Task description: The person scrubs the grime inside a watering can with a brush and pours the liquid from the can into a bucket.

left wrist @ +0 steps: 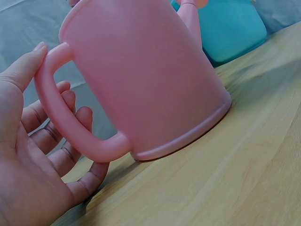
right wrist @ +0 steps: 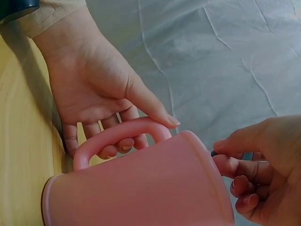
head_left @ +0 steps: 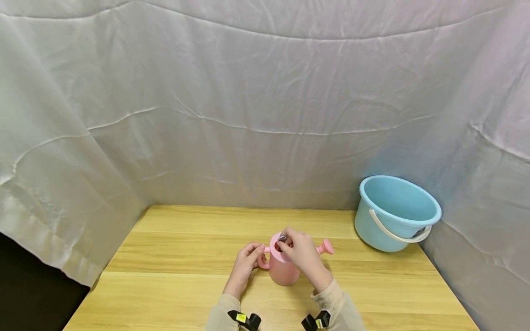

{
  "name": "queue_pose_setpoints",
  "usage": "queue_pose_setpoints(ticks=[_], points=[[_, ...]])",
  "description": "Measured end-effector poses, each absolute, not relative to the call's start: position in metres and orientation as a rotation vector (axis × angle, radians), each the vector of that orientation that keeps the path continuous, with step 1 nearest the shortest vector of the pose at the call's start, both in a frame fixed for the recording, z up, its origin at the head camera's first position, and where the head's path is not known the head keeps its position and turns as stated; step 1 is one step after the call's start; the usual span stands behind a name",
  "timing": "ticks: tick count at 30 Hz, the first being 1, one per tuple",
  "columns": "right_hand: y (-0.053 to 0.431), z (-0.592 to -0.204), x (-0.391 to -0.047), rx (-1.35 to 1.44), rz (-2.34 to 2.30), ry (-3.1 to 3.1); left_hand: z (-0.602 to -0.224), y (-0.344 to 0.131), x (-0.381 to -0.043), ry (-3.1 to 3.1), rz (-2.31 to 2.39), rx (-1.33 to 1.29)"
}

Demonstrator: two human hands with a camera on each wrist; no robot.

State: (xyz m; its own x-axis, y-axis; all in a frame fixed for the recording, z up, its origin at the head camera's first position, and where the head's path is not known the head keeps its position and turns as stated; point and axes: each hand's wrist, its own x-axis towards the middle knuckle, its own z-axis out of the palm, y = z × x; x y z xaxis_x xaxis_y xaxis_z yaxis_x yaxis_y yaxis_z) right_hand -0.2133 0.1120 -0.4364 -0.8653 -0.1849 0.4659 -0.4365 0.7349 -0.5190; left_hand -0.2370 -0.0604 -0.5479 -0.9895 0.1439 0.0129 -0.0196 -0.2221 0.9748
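A pink watering can stands upright on the wooden table, its spout pointing right. My left hand holds the can's handle, thumb on the top of the loop and fingers curled behind and through it. Over the can's top opening, my right hand pinches a small dark grey, shiny object between thumb and fingers. Most of that object is hidden by the fingers, so its kind does not show. In the right wrist view only a dark bit of it appears beside the can's rim.
A light blue bucket with a white handle stands at the table's back right corner. Grey curtains hang behind the table and along both sides.
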Motion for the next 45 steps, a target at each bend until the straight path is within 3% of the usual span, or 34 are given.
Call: queue_pose_setpoints(ticks=[45], points=[[0.117,-0.418,-0.209,0.572,0.908,-2.244,-0.546,-0.061,-0.237,1.892,2.379,0.159]])
